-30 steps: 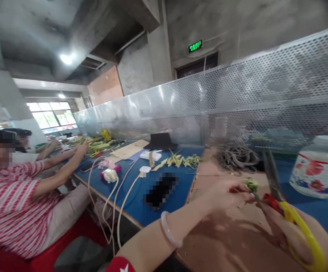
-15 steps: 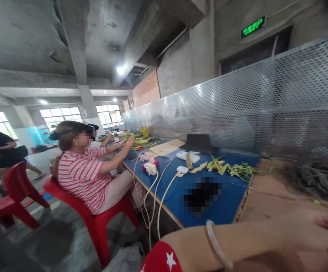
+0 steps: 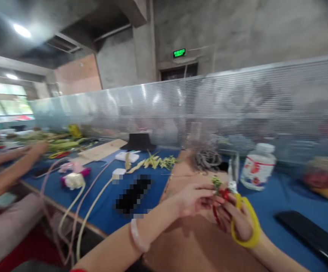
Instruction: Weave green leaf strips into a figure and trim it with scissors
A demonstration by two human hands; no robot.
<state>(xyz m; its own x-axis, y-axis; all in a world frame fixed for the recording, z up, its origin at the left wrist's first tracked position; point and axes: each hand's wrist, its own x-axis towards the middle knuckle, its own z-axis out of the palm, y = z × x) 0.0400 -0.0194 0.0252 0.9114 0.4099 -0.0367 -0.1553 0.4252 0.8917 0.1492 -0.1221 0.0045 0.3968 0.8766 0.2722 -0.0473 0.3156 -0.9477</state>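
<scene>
My left hand (image 3: 195,198), with a pale bangle (image 3: 138,236) on its wrist, pinches a small green sprig (image 3: 216,182) at its fingertips. Close against it is my right hand (image 3: 239,217), the yellow-handled scissors (image 3: 250,226) hooked over it with their blades pointing up. A red item (image 3: 224,194) shows between the hands and at the right fingers; blur hides what it is. Both hands are above a sheet of brown cardboard (image 3: 206,245).
Behind the hands stand a coil of grey cord (image 3: 207,160) and a white bottle (image 3: 258,168). At right lies a dark case (image 3: 308,234). Leaf strips (image 3: 158,162), a black hat (image 3: 139,142) and cables (image 3: 95,204) are to the left. A co-worker's arms (image 3: 19,162) reach in at far left.
The view has swung right. Both my hands, the scissors and the sprig now show, where before only my left arm and a blurred hand stood at the lower right edge.
</scene>
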